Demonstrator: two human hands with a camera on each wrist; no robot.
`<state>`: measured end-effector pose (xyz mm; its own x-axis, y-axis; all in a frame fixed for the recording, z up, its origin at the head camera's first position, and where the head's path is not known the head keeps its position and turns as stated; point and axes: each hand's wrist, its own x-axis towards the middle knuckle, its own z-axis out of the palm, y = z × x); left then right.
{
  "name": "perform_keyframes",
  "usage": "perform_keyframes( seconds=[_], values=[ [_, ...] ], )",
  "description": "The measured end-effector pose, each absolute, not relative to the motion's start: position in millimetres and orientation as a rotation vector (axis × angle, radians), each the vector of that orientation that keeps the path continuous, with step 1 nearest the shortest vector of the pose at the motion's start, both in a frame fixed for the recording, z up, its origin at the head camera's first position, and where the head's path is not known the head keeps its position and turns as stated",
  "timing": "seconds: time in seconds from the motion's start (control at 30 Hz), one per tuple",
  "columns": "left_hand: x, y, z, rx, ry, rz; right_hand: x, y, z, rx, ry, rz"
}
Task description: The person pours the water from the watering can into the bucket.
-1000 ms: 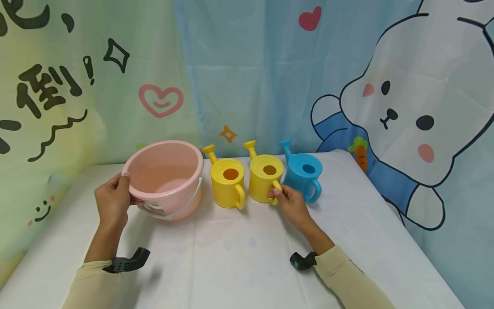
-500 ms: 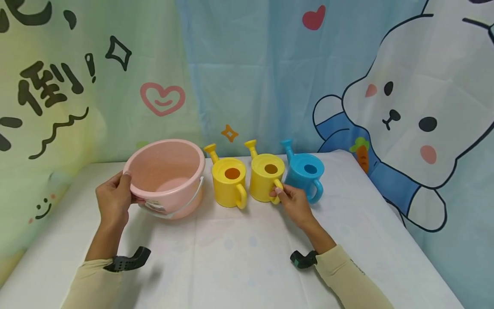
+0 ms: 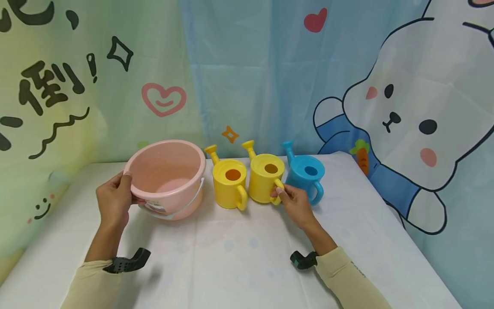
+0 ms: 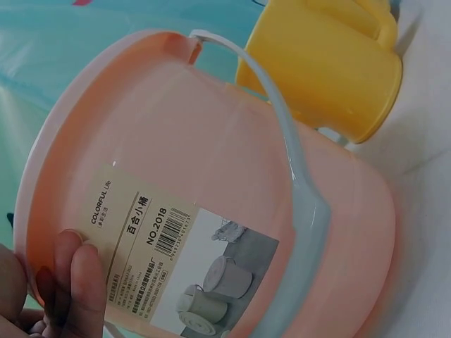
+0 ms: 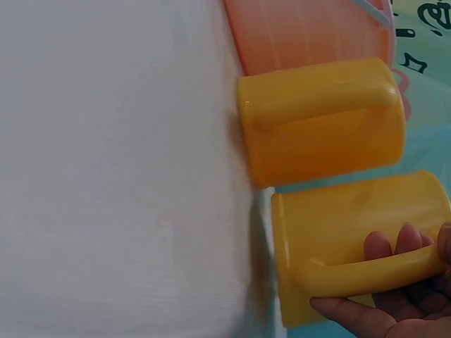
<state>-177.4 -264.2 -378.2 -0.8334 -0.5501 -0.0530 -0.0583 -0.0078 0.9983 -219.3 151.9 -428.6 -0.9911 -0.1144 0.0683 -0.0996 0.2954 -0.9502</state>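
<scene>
My left hand point(image 3: 114, 198) grips the near-left rim of a pink bucket point(image 3: 193, 195), thumb over the edge and fingers under it on the outside. In the left wrist view, those fingertips lie against the bucket's label point(image 4: 169, 260). My right hand point(image 3: 297, 207) holds the handle of the middle yellow watering can point(image 3: 262, 184), fingers passing through the handle in the right wrist view. A second yellow watering can point(image 3: 225, 191) stands upright between the bucket and the held can. To the right is a blue watering can point(image 3: 301, 178), partly behind my right hand.
A white cloth point(image 3: 231, 266) covers the table. Behind it hangs a printed curtain point(image 3: 239, 86), close to the spouts. The bucket's pale bail handle point(image 4: 303, 204) hangs down along its near side. A black wrist camera point(image 3: 129, 261) sits on my left wrist.
The middle yellow watering can has shifted slightly left, its spout nearer the other yellow can. My left hand and the bucket look unchanged apart from a small camera shift.
</scene>
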Motion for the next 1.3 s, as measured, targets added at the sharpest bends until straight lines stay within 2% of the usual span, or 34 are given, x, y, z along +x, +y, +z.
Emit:
perform_keyframes(
  seconds=[0.7, 1.0, 1.3],
  values=[
    [-176.4, -263.5, -377.6, 0.615, -1.915, -1.909, -218.5, 163.3, -400.5, -0.377, 2.674, -1.843],
    [-176.2, -263.8, -377.4, 0.632, -1.932, -1.885, -203.9, 158.5, -366.7, -0.599, 2.708, -1.859],
    [-176.7, -263.2, -377.4, 0.628, -1.951, -1.861, -222.0, 169.7, -379.2, -0.669, 2.652, -1.949]
  ],
)
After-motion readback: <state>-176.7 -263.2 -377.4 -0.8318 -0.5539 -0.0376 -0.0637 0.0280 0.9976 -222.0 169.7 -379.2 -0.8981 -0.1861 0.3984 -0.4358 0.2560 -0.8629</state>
